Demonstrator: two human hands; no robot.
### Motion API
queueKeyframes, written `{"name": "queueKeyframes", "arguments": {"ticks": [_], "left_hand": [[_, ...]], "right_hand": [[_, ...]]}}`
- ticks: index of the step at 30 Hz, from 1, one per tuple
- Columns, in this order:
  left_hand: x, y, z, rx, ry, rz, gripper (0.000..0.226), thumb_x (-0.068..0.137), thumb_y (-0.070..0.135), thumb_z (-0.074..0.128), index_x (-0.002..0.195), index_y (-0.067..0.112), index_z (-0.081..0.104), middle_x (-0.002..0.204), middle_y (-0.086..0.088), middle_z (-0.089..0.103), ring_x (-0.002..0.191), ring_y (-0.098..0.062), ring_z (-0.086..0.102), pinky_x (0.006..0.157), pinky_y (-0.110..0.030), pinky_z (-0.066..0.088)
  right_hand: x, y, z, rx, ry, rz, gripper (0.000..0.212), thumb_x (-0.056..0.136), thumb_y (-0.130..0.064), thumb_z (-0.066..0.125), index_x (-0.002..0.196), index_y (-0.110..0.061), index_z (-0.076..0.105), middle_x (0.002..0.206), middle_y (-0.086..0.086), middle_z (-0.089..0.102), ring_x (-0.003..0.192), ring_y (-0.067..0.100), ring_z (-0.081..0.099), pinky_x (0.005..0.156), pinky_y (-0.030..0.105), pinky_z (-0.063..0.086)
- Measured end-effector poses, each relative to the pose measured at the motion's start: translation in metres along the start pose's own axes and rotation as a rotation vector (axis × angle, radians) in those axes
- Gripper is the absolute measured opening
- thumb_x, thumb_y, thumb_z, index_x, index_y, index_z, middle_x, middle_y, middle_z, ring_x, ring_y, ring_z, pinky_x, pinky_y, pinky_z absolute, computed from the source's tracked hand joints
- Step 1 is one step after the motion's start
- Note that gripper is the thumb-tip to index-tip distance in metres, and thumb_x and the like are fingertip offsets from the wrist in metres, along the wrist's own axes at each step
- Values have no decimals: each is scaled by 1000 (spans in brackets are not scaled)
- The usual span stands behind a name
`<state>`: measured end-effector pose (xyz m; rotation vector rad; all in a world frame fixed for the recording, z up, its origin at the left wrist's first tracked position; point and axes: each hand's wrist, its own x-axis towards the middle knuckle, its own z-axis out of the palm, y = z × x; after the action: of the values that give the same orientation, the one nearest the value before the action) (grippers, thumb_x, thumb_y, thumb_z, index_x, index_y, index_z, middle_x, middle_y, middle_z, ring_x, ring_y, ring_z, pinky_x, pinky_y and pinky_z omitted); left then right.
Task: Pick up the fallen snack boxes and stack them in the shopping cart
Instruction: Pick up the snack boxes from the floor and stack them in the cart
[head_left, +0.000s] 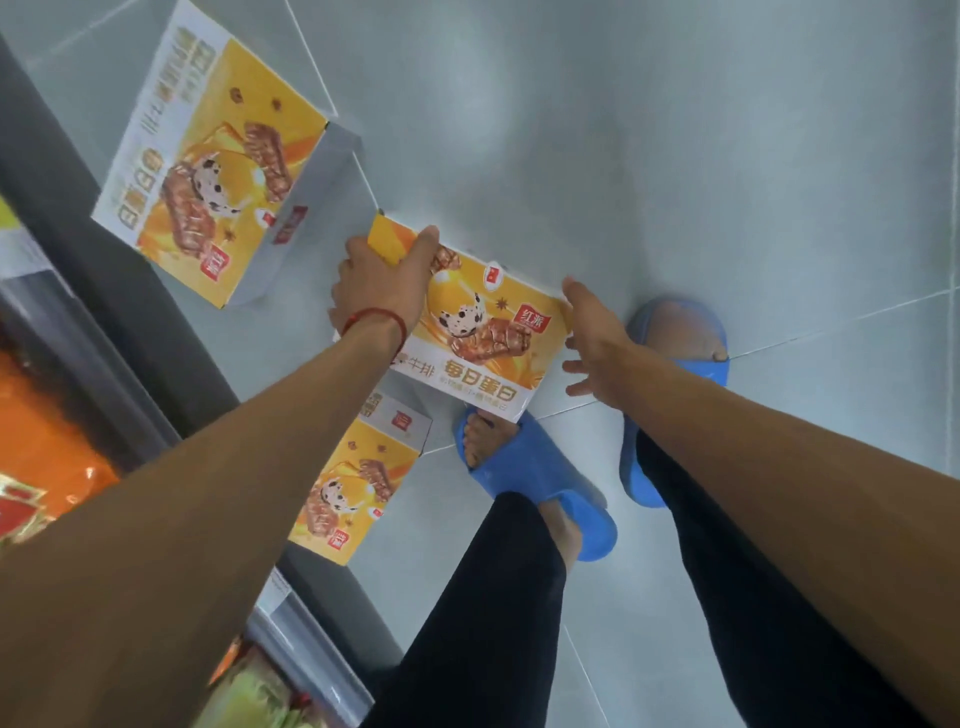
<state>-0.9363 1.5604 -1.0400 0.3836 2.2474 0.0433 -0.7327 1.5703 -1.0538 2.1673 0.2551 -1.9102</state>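
Three yellow-and-white snack boxes are in view over the grey tiled floor. My left hand (382, 283) grips the left end of the middle box (483, 332), thumb over its top face. My right hand (592, 343) has spread fingers at this box's right edge, touching or just beside it. A second box (208, 171) lies on the floor at the upper left. A third box (353, 488) lies lower down, partly under the held box and my left forearm. No shopping cart is in view.
A store shelf (104, 332) with a dark base runs along the left edge, holding orange and green packets. My feet in blue slippers (540, 488) stand right below and beside the middle box. Floor tiles (727, 156) stretch to the right and top.
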Motion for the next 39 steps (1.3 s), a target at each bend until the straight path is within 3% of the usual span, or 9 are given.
{"name": "queueKeyframes", "arguments": {"ticks": [4, 6, 10, 14, 18, 21, 27, 31, 39], "left_hand": [[9, 7, -3, 9, -34, -62, 88, 75, 80, 52, 137, 18, 44, 134, -11, 56, 124, -34, 52, 105, -47, 41], [4, 7, -8, -38, -50, -92, 83, 77, 74, 58, 134, 16, 43, 132, -11, 56, 121, -35, 55, 104, -46, 43], [-27, -2, -20, -71, -51, -98, 69, 80, 64, 66, 123, 16, 42, 120, -7, 60, 112, -33, 60, 99, -43, 48], [-82, -11, -30, -117, -24, -100, 63, 80, 58, 71, 115, 14, 44, 105, -2, 59, 106, -32, 62, 93, -40, 50], [-134, -9, -48, -258, -55, -146, 57, 81, 51, 74, 114, 13, 46, 94, 4, 56, 98, -25, 61, 84, -36, 51], [-172, -1, -68, -356, -89, -174, 53, 79, 43, 76, 112, 14, 46, 104, -1, 59, 98, -23, 61, 80, -36, 51], [-252, 24, -120, -484, -185, -124, 67, 63, 48, 70, 125, 39, 46, 115, 6, 68, 106, -24, 67, 93, -50, 56], [-307, 39, -155, -554, -170, -92, 75, 60, 63, 76, 126, 42, 48, 114, 10, 69, 108, -19, 67, 96, -49, 55], [-412, 56, -222, -613, -157, -2, 78, 68, 47, 83, 132, 39, 39, 120, 3, 64, 108, -22, 67, 87, -48, 60]], "right_hand": [[2, -9, 5, 52, -58, -5, 36, 103, -44, 43, 97, -15, 64, 93, 9, 73, 96, 31, 69, 95, 52, 52], [-2, -8, 5, 63, -44, -23, 30, 103, -38, 45, 91, -15, 61, 83, 8, 73, 88, 29, 71, 90, 49, 55], [-20, 6, -4, 80, 5, -81, 38, 97, -38, 56, 124, -11, 57, 95, 8, 75, 79, 22, 70, 76, 39, 56], [-58, 15, -25, 106, 97, -199, 53, 92, -32, 72, 131, -7, 47, 109, 7, 70, 80, 18, 71, 63, 31, 55], [-109, 18, -50, 113, 115, -307, 57, 84, -28, 83, 126, -11, 49, 111, 6, 71, 89, 21, 74, 82, 41, 63], [-159, 20, -70, 138, 97, -383, 51, 85, -20, 84, 119, -19, 47, 111, -1, 68, 96, 20, 73, 83, 39, 62], [-261, 24, -104, 65, 49, -529, 96, 84, -19, 85, 159, -23, 25, 146, 0, 50, 124, 21, 61, 102, 42, 56], [-325, 23, -126, -16, 6, -619, 88, 84, -20, 85, 154, -25, 32, 143, 3, 49, 123, 20, 59, 99, 39, 58], [-452, 31, -159, -52, -23, -781, 76, 84, -13, 84, 142, -29, 38, 128, -3, 53, 114, 14, 60, 82, 24, 60]]}}
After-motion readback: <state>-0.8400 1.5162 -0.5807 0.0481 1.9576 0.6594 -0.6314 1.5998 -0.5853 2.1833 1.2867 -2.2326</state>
